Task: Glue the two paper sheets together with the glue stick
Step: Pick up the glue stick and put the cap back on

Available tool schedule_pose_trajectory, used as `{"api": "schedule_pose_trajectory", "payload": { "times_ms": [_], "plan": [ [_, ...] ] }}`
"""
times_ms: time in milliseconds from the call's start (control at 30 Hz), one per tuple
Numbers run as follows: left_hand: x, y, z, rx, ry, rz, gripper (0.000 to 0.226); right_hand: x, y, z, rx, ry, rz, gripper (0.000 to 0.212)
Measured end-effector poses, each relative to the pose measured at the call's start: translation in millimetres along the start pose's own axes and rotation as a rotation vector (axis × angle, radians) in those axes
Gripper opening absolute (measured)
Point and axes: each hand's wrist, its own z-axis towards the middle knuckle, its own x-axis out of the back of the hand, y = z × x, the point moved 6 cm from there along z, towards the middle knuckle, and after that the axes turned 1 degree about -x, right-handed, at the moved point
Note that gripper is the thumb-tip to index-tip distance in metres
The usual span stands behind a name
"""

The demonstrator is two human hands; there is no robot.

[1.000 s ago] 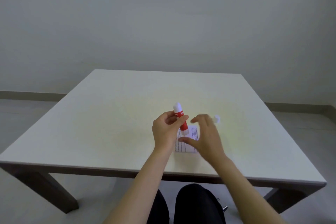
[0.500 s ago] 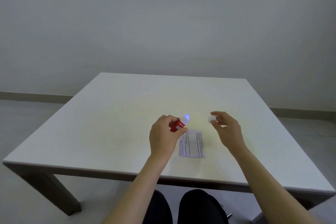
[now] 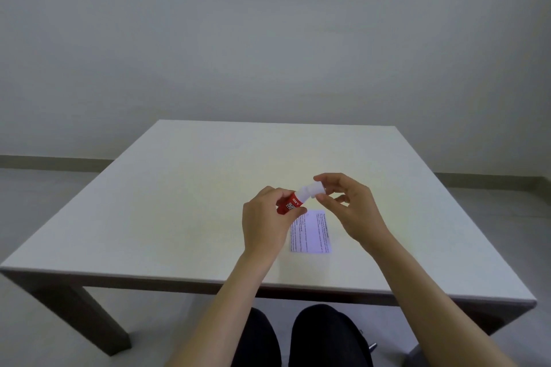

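Note:
A red glue stick [image 3: 290,203] is tilted up to the right, its body gripped by my left hand [image 3: 267,225]. My right hand [image 3: 350,208] pinches the white cap [image 3: 313,190], which sits at the stick's white tip. Both hands hover above the table. Below and between them a small printed paper sheet [image 3: 311,232] lies flat on the white table [image 3: 179,211]. I see only one sheet outline; whether a second lies under it I cannot tell.
The square white table stands on dark legs against a plain grey wall. My knees in dark trousers [image 3: 301,337] show under the near edge. The paper lies close to that near edge.
My right hand, holding the cap apart from the stick, has come left and brought the cap onto the stick's tip. Before that, it was over the paper and picked up the cap.

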Motion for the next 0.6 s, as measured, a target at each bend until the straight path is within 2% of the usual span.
{"api": "schedule_pose_trajectory", "payload": {
  "times_ms": [200, 267, 333, 367, 400, 467, 533, 600],
  "plan": [
    [-1, 7, -1, -0.096, -0.021, 0.151, 0.026, -6, -2, 0, 0.001, -0.074, -0.103, 0.020],
    [-1, 7, -3, -0.087, -0.034, 0.232, 0.025, -11, -1, 0, -0.030, -0.099, -0.261, 0.014],
    [-2, 8, -6, -0.093, -0.053, 0.269, 0.023, -14, 4, 0, -0.071, -0.103, -0.480, 0.044],
    [-3, 9, -8, -0.099, -0.058, 0.275, 0.023, -13, 4, -1, -0.081, -0.093, -0.561, 0.050],
    [-3, 9, -9, -0.102, -0.057, 0.278, 0.023, -12, 5, -1, -0.075, -0.094, -0.562, 0.047],
    [-1, 9, -7, -0.104, -0.051, 0.287, 0.023, -12, 1, -5, -0.024, -0.167, -0.358, 0.016],
    [-1, 9, -4, -0.110, -0.048, 0.296, 0.024, -15, -3, -10, 0.028, -0.238, -0.196, 0.025],
    [0, 10, -2, -0.123, -0.041, 0.295, 0.022, -20, -3, -14, 0.046, -0.187, -0.202, 0.010]
  ]
}}
